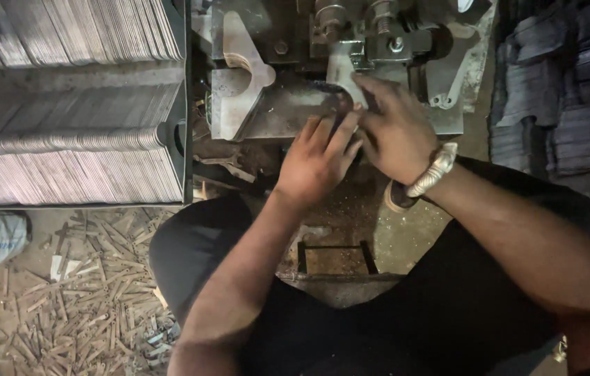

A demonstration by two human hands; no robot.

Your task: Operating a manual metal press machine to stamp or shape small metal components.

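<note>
Both forearms are stretched forward over the lap toward the grey metal press machine (351, 42), and the hands are brought together at its bed. The left hand (317, 159) is laid palm down, fingers spread and extended, the fingertips (351, 125) pressed against a thin flat grey metal sheet piece (288, 111) that lies on the machine bed just under the tooling. The right hand (396, 132) is angled in from the right, overlapping the left fingers, a silver metal bracelet (434, 170) seen at its wrist; its fingers are curled down at the edge of the same sheet piece, but whether the grip is actually closed on it cannot be told. To the left, a large dark metal tray (185, 104) is packed with tight rows of thin grey metal blanks (65, 139) stood on edge. Below it, scattered metal offcut strips (93, 299) are strewn across the floor.
</note>
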